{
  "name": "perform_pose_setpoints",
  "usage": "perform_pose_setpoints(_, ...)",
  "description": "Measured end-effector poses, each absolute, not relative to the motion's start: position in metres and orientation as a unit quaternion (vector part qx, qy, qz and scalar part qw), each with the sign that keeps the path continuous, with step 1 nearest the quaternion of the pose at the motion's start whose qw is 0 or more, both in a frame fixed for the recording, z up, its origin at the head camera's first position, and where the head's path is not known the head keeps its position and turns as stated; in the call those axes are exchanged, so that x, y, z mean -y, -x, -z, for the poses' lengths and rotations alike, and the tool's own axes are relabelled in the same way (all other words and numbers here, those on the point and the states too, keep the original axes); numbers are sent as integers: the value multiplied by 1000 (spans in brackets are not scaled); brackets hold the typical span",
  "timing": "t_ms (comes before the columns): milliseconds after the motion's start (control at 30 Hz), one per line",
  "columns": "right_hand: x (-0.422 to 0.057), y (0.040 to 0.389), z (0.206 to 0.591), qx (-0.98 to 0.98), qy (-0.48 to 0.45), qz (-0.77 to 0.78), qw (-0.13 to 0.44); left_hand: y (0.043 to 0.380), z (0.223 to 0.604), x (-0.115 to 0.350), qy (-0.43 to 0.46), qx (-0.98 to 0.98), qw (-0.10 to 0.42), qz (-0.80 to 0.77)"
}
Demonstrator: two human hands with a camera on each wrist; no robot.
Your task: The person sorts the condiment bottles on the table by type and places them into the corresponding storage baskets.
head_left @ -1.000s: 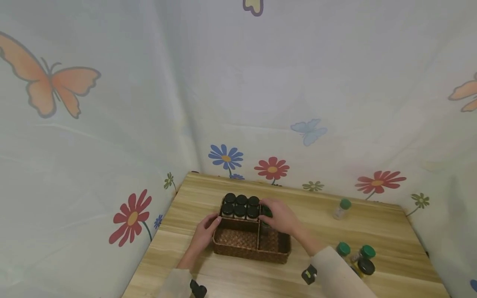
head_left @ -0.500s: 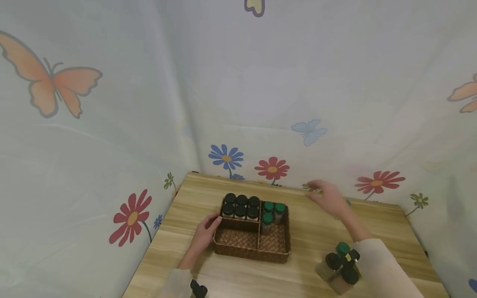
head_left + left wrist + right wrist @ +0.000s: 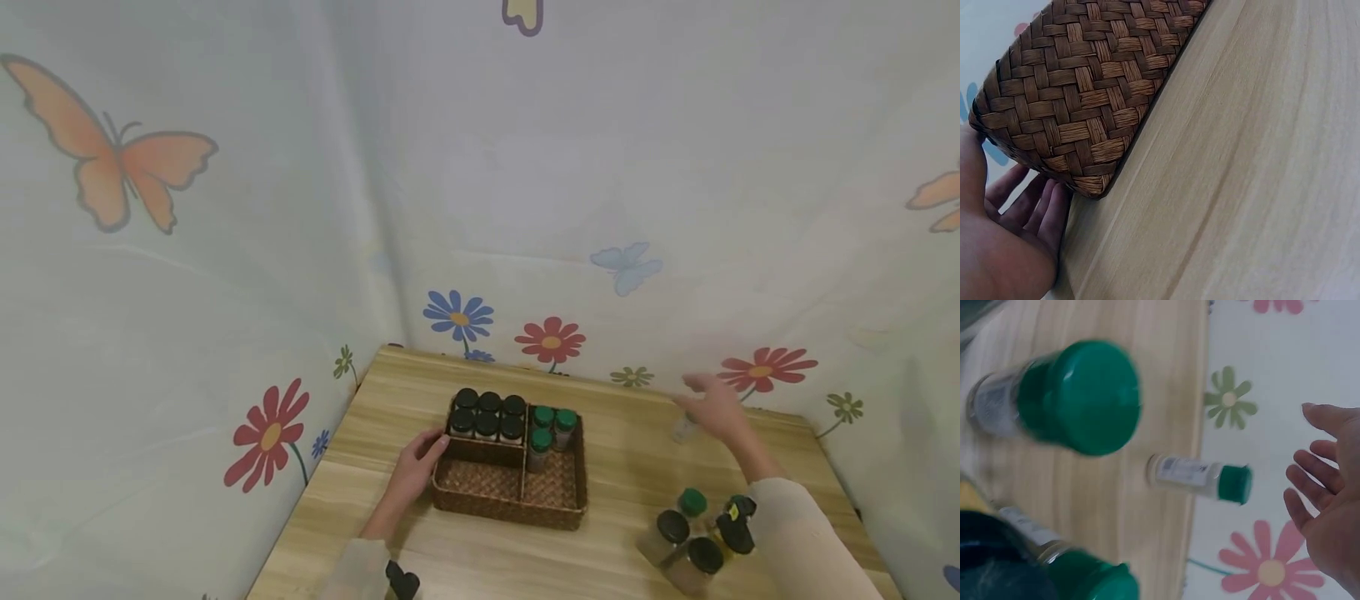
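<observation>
A brown woven basket (image 3: 506,510) with compartments sits on the wooden table. Its back left section holds several black-capped jars (image 3: 487,425), and three green-capped spice jars (image 3: 541,454) stand in the right section. My left hand (image 3: 411,468) holds the basket's left side, thumb at the rim and fingers against the outer wall (image 3: 1072,94). My right hand (image 3: 716,410) is over the back right of the table, fingers loosely spread with nothing in them. Beneath it stands a small clear spice jar (image 3: 684,429), its green cap (image 3: 1235,484) apart from the fingers in the right wrist view.
At the table's front right, black-capped jars (image 3: 696,567) cluster with a green-capped jar (image 3: 692,502); my right sleeve (image 3: 806,533) passes beside them. Behind the table hangs a pale sheet (image 3: 480,208) printed with flowers and butterflies.
My right hand has left a green-capped jar in the basket's right section and moved right to the lone jar at the back. The left hand stays on the basket.
</observation>
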State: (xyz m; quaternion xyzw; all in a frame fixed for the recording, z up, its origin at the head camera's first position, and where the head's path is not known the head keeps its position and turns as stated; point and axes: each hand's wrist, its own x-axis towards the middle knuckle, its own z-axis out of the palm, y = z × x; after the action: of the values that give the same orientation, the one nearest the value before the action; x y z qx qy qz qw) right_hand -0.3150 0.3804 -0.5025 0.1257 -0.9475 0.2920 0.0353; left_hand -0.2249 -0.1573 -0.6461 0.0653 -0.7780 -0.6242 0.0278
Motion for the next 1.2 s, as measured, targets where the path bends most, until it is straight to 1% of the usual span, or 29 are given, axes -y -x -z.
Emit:
perform_pose_setpoints(233, -393, 314, 520, 960, -129, -248, -13, 226, 646, 155, -72, 773, 30, 630)
perform_pose_setpoints(500, -402, 310, 534, 961, -93, -258, -27, 214, 622, 148, -74, 775, 34, 627)
perform_pose_setpoints(600, -403, 309, 539, 962, -88, -258, -12, 214, 623, 148, -74, 776, 34, 625)
perform_pose_setpoints(767, -401, 308, 544, 966, -96, -239, 23, 222, 639, 153, -76, 772, 28, 631)
perform_pose_setpoints(900, -398, 305, 544, 963, -102, -248, 29, 223, 645, 155, -69, 776, 28, 626)
perform_pose_setpoints(1067, -388, 302, 537, 955, -110, -270, 55, 224, 646, 156, -68, 782, 26, 620)
perform_pose_setpoints(1200, -374, 299, 524, 944, -119, -299, 70, 225, 646, 158, -69, 781, 24, 620)
